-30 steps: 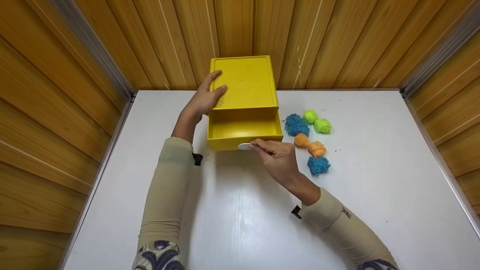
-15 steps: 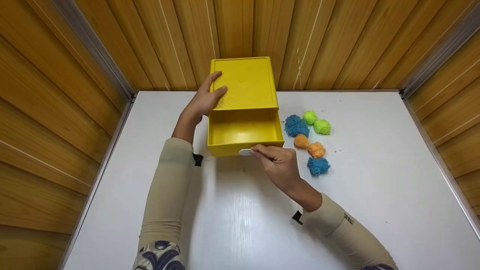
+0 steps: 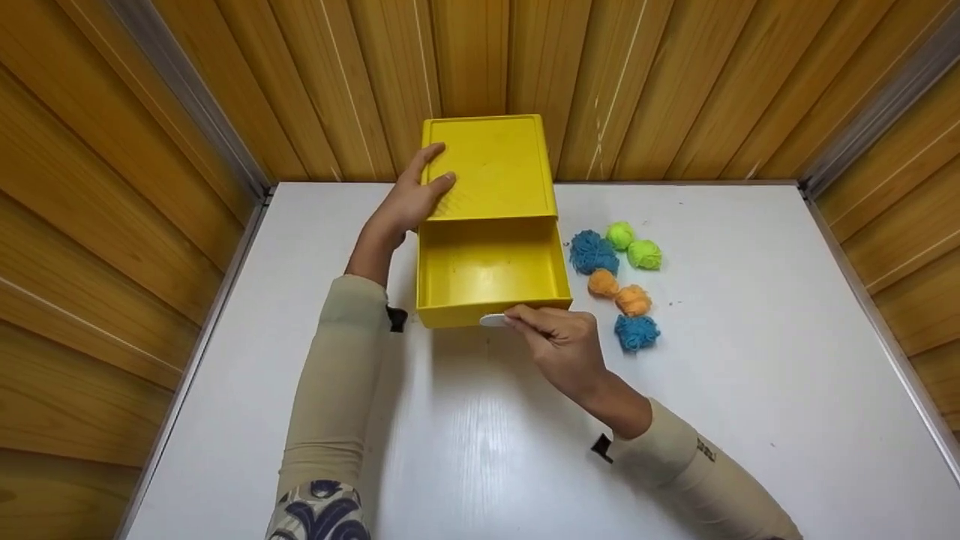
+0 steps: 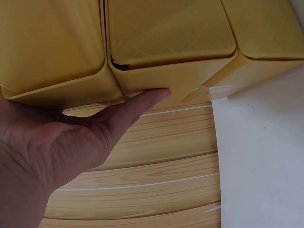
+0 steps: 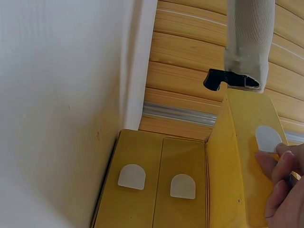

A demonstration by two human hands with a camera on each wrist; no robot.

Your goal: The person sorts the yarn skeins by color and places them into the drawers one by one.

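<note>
A yellow drawer cabinet point(image 3: 491, 169) stands at the back of the white table, its top drawer point(image 3: 454, 316) pulled well out. Inside, the drawer shows only its bare yellow floor. My right hand point(image 3: 566, 349) pinches the drawer's white pull tab point(image 3: 493, 320) between thumb and fingers; the right wrist view shows this tab point(image 5: 267, 137) at the fingertips. My left hand point(image 3: 409, 199) presses the cabinet's left side and top edge with thumb and a finger extended. In the left wrist view, the left hand point(image 4: 71, 137) lies along the cabinet's side.
Right of the cabinet lie small yarn balls: blue point(image 3: 592, 253), green point(image 3: 645, 255), orange point(image 3: 634, 300) and another blue ball point(image 3: 637, 332). Two lower drawers with white tabs point(image 5: 132, 176) are closed. Wood-patterned walls point(image 3: 472, 60) enclose the table point(image 3: 750, 337) behind and at the sides.
My right hand has drawn the top drawer farther out toward me, showing more of its floor. The left hand and the yarn balls have stayed in place.
</note>
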